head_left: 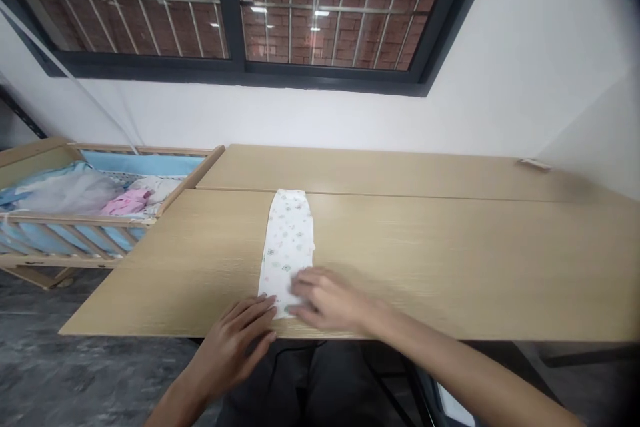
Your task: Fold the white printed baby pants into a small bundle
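Observation:
A folded white cloth garment [287, 233] with a small scattered print lies lengthwise on the wooden table, its near end close to the front edge. My left hand [240, 337] rests with fingers stretched over the garment's near left corner. At the near right side, my right hand [325, 297] touches the cloth with fingers bent and a gap between them and the thumb; it is slightly blurred. Neither hand grips the fabric visibly. The garment's exact kind cannot be made out in its folded form.
The pale wooden table [450, 260] has a seam across its back part. To the left stands a wooden crib [190, 177] with blue padding and a pink cloth [129, 202] inside. A small flat object [534, 164] lies at the back right by the wall. A barred window [330, 77] is above.

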Tool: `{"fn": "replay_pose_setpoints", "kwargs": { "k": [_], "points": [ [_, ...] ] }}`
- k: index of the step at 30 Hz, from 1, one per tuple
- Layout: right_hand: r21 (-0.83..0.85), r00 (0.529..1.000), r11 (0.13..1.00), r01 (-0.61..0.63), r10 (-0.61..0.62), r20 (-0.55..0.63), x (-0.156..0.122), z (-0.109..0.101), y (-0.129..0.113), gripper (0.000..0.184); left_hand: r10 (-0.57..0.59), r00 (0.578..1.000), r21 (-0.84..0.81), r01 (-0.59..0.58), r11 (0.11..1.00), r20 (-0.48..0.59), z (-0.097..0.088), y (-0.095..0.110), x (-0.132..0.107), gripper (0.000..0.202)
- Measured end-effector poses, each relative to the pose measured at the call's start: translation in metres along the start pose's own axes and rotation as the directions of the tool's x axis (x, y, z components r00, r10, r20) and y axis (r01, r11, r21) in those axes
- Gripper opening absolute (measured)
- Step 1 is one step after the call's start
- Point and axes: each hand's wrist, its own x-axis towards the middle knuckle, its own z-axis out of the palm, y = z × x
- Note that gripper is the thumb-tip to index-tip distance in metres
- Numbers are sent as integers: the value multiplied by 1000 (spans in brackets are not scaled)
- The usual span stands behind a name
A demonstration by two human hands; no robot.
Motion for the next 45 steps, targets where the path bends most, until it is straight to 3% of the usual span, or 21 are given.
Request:
{"fn": "replay_pose_setpoints", "kwargs": {
  "k": [4,8,10,13,17,20,23,26,28,31,34,38,42,45],
  "points": [
    [-67,997,998,-3,-2,-77,-45,21,-25,40,93,995,21,-93,995,42,-2,3,-11,39],
    [-24,991,999,-41,38,-127,-60,29,-38,36,140,989,-80,-135,988,56,-9,8,-12,40],
    [58,991,996,-73,79,-112,-62,17,-47,37,101,994,-185,-91,978,45,-13,10,-10,37],
    [192,983,970,-149,167,-81,-61,-16,-57,32,12,996,-327,17,945,87,-22,13,-1,30],
    [325,960,919,-223,265,-92,-54,-62,-53,26,-69,998,-292,68,954,9,-41,10,31,19],
    [380,941,903,-200,285,-182,-38,-81,-32,29,-99,990,-178,80,981,-101,-57,1,72,18],
    [432,877,881,-193,352,-327,-12,-88,1,32,-151,976,-97,136,986,-158,-69,-18,120,25],
    [507,794,835,-212,450,-409,19,-88,42,35,-273,958,-120,262,958,-91,-72,-44,164,30],
    [558,779,804,-207,480,-403,39,-82,72,29,-359,933,-131,353,927,-26,-67,-64,188,33],
    [596,756,770,-228,526,-391,66,-63,114,23,-485,872,-55,489,870,68,-44,-90,211,30],
    [599,708,732,-324,608,-359,88,-36,148,21,-590,802,48,588,807,94,-13,-107,220,26],
    [545,681,709,-447,665,-306,104,-2,170,19,-641,762,128,629,767,95,19,-116,221,24],
    [504,684,719,-478,665,-300,104,10,174,23,-643,765,187,626,757,42,24,-101,215,31],
    [433,690,780,-452,613,-385,96,4,164,34,-579,815,236,567,789,-23,23,-66,193,43]
  ]
}}
